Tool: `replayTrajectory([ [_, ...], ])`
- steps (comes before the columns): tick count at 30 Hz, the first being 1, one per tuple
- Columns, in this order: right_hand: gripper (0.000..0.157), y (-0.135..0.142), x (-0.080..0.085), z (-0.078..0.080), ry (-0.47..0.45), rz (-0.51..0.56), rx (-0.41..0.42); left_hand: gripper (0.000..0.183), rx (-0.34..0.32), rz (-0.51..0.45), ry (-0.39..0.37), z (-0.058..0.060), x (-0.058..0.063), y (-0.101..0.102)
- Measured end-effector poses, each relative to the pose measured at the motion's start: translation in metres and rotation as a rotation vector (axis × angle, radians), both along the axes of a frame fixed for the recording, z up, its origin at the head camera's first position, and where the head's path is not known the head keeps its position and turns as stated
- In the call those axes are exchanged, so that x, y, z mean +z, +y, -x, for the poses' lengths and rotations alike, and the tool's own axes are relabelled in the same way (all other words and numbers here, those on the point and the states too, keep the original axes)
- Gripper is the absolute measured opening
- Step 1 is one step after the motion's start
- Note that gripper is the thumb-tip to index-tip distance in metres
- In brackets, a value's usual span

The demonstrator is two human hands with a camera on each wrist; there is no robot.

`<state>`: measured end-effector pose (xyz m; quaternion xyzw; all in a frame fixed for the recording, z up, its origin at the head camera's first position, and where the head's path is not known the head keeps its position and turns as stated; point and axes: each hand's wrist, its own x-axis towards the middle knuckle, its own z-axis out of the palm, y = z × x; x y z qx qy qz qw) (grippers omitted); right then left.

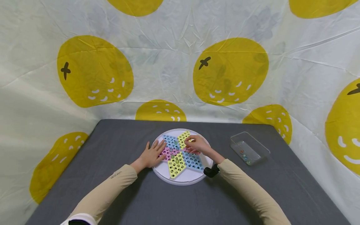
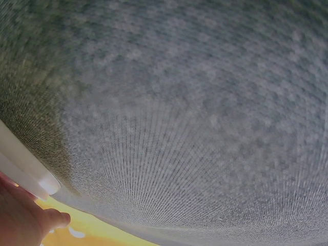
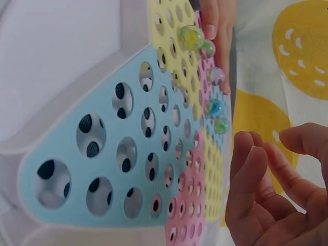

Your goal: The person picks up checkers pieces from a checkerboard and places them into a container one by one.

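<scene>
A round white Chinese checkers board (image 1: 163,172) lies on the table, its star of perforated blue, yellow and pink sections (image 3: 123,154) facing up. Several glass marbles (image 3: 191,37) sit in a line across the star's holes in the right wrist view. My left hand (image 1: 153,154) rests with spread fingers on the board's left side. Over the right part of the star hovers my right hand (image 1: 198,143). Its fingers (image 3: 246,174) are loosely bent, with a gap between thumb and fingertips and no marble showing there. The left wrist view mostly shows grey cloth and a bit of the hand (image 2: 23,218).
To the right of the board stands a clear plastic box (image 1: 250,150) with several marbles (image 1: 245,157) in its near end. Dark grey cloth (image 1: 126,137) covers the table. A white curtain with yellow fruit prints (image 1: 230,72) hangs behind and at the sides.
</scene>
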<state>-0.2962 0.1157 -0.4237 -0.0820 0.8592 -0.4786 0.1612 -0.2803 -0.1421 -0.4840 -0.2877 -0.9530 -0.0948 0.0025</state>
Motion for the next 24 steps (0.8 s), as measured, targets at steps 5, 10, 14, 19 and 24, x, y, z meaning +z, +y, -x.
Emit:
replayTrajectory([
  [5, 0.025, -0.009, -0.007, 0.004, 0.006, 0.007, -0.017, 0.060, 0.020, 0.055, 0.003, 0.000, 0.003, 0.002],
  [10, 0.020, -0.017, -0.014, 0.008, 0.000, 0.044, -0.025, 0.059, 0.034, 0.113, 0.015, -0.001, 0.005, 0.004],
  [14, 0.019, -0.022, -0.017, 0.012, 0.006, 0.041, -0.037, 0.060, 0.035, 0.124, 0.023, -0.001, 0.005, 0.004],
  [19, 0.022, -0.026, -0.019, 0.018, 0.013, 0.024, -0.043, 0.060, 0.047, 0.132, 0.013, 0.000, 0.004, 0.005],
  [24, 0.025, -0.031, -0.021, 0.023, 0.005, 0.021, -0.027, 0.060, 0.069, 0.153, -0.007, 0.002, 0.003, 0.005],
])
